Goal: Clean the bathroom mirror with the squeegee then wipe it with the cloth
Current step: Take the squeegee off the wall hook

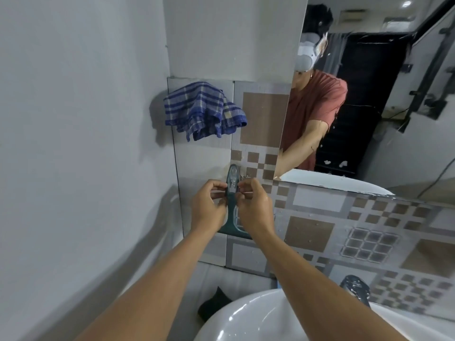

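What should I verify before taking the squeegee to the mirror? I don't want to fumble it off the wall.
1. Left hand on squeegee: ok, fingertips pinch its handle.
2. Right hand on it: ok, pinching the other side.
3. Squeegee free of the wall: cannot tell, its handle top sits against the tiles.
4. Mirror within reach: ok, just right of the hands.
5. Mirror needs cleaning: ok, white specks show on it.
6. Cloth ready: ok, hanging on the wall above.
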A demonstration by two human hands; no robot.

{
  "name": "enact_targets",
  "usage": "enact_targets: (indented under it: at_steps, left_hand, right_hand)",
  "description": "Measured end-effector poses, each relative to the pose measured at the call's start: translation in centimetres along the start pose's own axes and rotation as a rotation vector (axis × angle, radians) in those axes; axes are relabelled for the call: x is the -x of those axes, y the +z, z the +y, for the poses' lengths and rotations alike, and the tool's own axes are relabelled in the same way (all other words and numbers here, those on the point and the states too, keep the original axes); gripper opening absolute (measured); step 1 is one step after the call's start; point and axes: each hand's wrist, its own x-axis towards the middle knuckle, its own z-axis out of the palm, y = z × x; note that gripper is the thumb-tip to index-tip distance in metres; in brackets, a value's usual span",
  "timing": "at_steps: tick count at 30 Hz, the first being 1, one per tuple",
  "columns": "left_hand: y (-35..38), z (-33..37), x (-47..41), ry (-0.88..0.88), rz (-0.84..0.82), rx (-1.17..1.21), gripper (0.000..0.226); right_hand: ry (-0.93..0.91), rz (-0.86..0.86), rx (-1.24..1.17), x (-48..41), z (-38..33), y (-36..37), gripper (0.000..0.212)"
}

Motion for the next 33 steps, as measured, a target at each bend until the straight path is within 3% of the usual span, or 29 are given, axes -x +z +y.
enact_targets:
  at_steps: [12, 17, 20, 27, 33]
  left_hand:
    - [-2.0, 7.0, 2.5, 0.120, -0.008, 0.036, 0.032]
    - [-2.1, 12.6, 3.7, 0.225, -0.018, 0.068, 0.031]
    - [-1.3, 15.8, 4.6, 0.301, -0.039, 0.085, 0.032]
    - [1.4, 20.4, 6.9, 0.452, -0.194, 0.013, 0.033]
    - [3.5, 24.4, 7.1, 0.741, -0.137, -0.247, 0.030]
  right_hand:
    - [-0.082, -0.027, -0.067, 2.1, -5.7, -5.9, 0.019]
    - [-0.111, 0.013, -0.169, 2.6, -9.4, -10.7, 0.034]
    - [-0.124, 0.055, -0.181, 2.8, -11.1, -14.0, 0.022]
    - [-0.105, 0.181, -0.379, 3.8, -13.5, -21.9, 0.017]
    - [-0.107, 0.284, -0.440, 4.7, -14.3, -26.9, 0.012]
